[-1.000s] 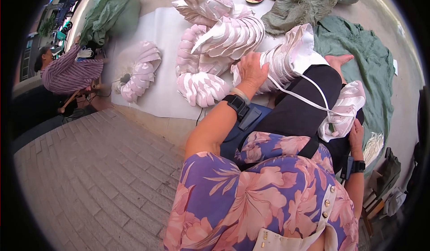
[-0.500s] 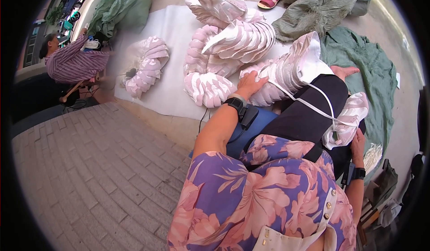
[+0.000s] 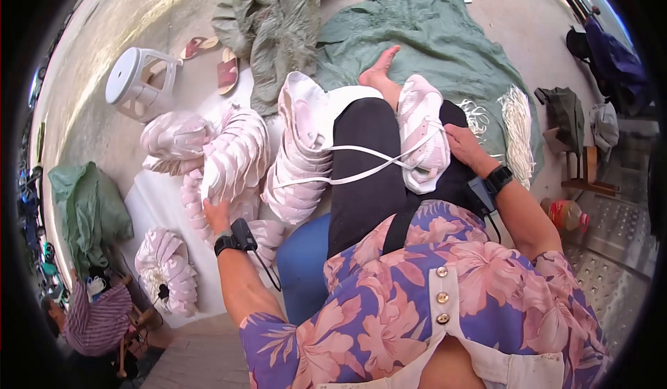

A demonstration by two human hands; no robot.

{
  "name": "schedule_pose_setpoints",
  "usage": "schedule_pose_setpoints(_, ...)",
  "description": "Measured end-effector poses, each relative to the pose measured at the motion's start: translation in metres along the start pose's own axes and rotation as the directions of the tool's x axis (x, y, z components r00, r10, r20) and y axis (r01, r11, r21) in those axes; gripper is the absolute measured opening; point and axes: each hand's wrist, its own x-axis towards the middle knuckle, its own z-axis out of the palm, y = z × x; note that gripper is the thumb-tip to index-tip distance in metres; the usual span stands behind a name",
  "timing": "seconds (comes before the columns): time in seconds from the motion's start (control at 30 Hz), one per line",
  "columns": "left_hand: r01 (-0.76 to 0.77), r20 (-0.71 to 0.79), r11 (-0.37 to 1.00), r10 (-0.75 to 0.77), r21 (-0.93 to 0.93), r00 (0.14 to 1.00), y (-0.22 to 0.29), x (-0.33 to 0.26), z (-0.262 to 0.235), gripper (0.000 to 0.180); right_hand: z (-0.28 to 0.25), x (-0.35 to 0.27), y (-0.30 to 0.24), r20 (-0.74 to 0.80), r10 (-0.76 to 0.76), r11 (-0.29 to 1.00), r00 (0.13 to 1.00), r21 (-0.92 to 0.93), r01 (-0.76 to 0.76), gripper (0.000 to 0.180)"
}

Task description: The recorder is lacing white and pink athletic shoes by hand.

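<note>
Pink-and-white shoe uppers lie nested in curved stacks about me. A single laced shoe upper (image 3: 422, 142) rests on my lap between the thighs. My right hand (image 3: 467, 146) is at its right side, fingers bent against its edge. White lace (image 3: 354, 175) runs from this upper leftward across my thigh to a stack of shoe uppers (image 3: 299, 174) leaning by my left leg. My left hand (image 3: 217, 215) reaches left to another stack of uppers (image 3: 240, 149) and touches its near end, fingers stretched out, gripping nothing that I can see.
A ring of uppers (image 3: 167, 267) lies on the white sheet (image 3: 156, 198). Far left are a white stool (image 3: 135, 83) and red sandals (image 3: 227, 73). Green cloth (image 3: 417, 31) spreads ahead; bundled white laces (image 3: 516, 135) lie right. A co-worker in a striped shirt (image 3: 97, 319) sits lower left.
The view has swung to the right. My left hand has moved from the stack by my leg to a stack farther left. My right hand has come up beside the upper on my lap.
</note>
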Motion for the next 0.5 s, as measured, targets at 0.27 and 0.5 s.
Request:
schedule_pose_setpoints(0.27,-0.163,0.012,0.898,0.173,0.408,0.985,0.077,-0.06,0.011,0.02,0.001,0.001,-0.004,0.023,0.02,1.0,1.0,0.004,-0.02,0.019)
schedule_pose_setpoints(0.5,-0.308,0.194,0.916,0.264,0.256,0.945,0.186,-0.1,0.043,0.02,-0.009,-0.003,0.02,0.154,-0.019,0.952,0.988,0.306,-0.029,0.019)
